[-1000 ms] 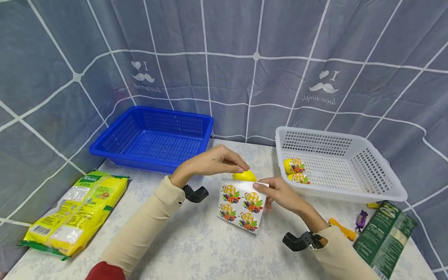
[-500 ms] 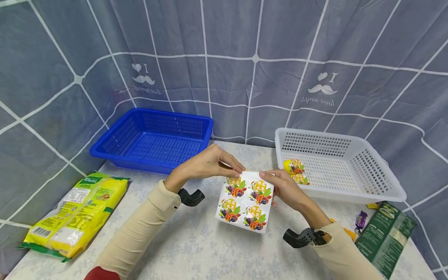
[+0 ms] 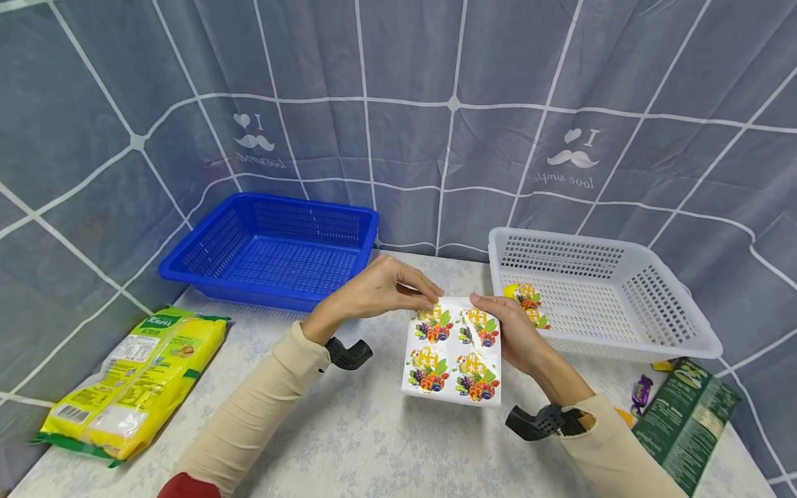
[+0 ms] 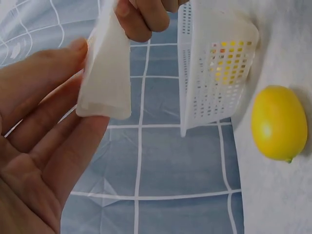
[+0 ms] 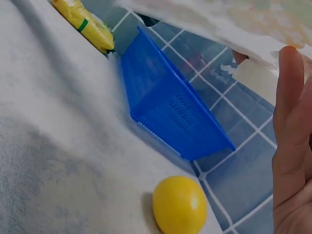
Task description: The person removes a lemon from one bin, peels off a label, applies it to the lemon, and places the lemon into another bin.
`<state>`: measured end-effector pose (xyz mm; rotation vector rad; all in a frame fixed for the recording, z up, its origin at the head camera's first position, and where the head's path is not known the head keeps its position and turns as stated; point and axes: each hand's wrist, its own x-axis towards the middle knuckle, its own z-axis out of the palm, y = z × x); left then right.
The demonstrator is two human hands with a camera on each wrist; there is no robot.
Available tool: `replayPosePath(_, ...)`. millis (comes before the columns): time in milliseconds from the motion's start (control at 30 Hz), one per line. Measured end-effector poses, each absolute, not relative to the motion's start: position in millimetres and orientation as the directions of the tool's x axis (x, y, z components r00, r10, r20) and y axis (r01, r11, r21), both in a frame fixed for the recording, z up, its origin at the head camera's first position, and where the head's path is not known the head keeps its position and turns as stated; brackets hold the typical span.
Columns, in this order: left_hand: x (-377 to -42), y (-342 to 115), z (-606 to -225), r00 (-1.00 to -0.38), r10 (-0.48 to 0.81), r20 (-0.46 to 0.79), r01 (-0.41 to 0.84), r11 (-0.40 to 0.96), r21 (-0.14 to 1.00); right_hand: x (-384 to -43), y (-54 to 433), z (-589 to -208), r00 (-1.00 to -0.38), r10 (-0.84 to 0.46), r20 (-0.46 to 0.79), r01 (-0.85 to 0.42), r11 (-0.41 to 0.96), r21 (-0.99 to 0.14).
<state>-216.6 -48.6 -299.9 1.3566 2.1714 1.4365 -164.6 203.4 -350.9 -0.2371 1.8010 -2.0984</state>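
A white sheet of fruit-print stickers [image 3: 453, 356] is held up over the table by both hands. My left hand [image 3: 382, 287] pinches its upper left corner. My right hand [image 3: 519, 332] grips the upper right edge, thumb on the printed face. Seen from the left wrist, the sheet [image 4: 105, 73] bends between the left thumb and fingers, and the right fingers [image 4: 146, 17] show at the top. A yellow lemon [image 4: 279, 123] lies on the table below; the sheet hides it from the head view. The right wrist view also shows that lemon [image 5: 179, 204].
A blue basket [image 3: 280, 294] stands back left. The white basket [image 3: 623, 342] at right holds stickered lemons [image 3: 528, 296]. A yellow Knorr bag [image 3: 137, 380] lies left; a green packet [image 3: 685, 422] and a purple-wrapped candy [image 3: 641, 394] lie right.
Both hands have raised the sticker sheet and shifted it right. The lemon, visible above its top edge a second ago, is now covered in the head view.
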Motion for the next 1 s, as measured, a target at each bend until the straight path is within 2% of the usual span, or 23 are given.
replayPosePath(200, -217, -46, -299, -0.55, 0.777, 0.306, 0.617, 0.132, 0.775, -165, 205, -357, -0.927, -0.344, -0.147, 0.187, -0.086, -0.979)
replayPosePath(333, -216, -48, -296, -0.558, 0.774, 0.298, 0.616, 0.147, 0.774, -165, 207, -364, -0.909, -0.379, -0.173, 0.218, -0.078, -0.973)
replayPosePath(567, -215, -50, -295, -0.565, 0.779, 0.272, 0.571, 0.131, 0.811, -163, 206, -383, -0.819, -0.537, -0.202, 0.261, -0.034, -0.965)
replayPosePath(733, -216, -51, -295, -0.563, 0.778, 0.279, 0.588, 0.14, 0.797, -159, 204, -392, -0.762, -0.576, -0.296, 0.295, 0.098, -0.95)
replayPosePath(900, -216, -50, -295, -0.564, 0.777, 0.281, 0.601, 0.152, 0.785, -159, 201, -396, -0.761, -0.554, -0.337, 0.241, 0.24, -0.94)
replayPosePath(1000, -217, -50, -296, -0.559, 0.779, 0.284, 0.607, 0.152, 0.78, -160, 199, -399, -0.791, -0.535, -0.297, 0.122, 0.338, -0.933)
